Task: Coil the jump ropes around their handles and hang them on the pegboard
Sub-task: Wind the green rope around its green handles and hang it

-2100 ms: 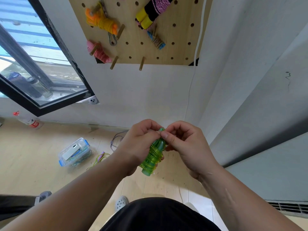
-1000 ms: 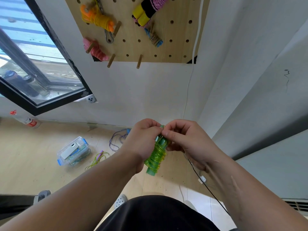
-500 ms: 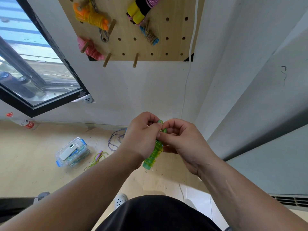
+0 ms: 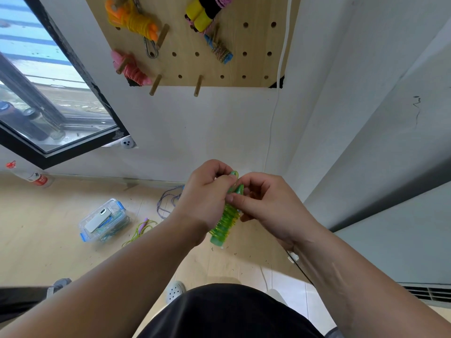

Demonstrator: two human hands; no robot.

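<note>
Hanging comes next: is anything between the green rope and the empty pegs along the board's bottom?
Nothing visible. Only bare wall lies between the green rope, held by left hand and right hand, and the two empty pegs.

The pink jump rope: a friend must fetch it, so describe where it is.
Find the wooden pegboard on the white wall beside the window. The pink jump rope hangs on a peg at its lower left corner, below the orange-and-yellow bundle. Unlike its neighbours, it is pink all over.

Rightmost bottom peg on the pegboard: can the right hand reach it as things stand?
Probably yes: the peg is bare, open wall lies between it and the right hand, though its grip holds the green jump rope.
</note>
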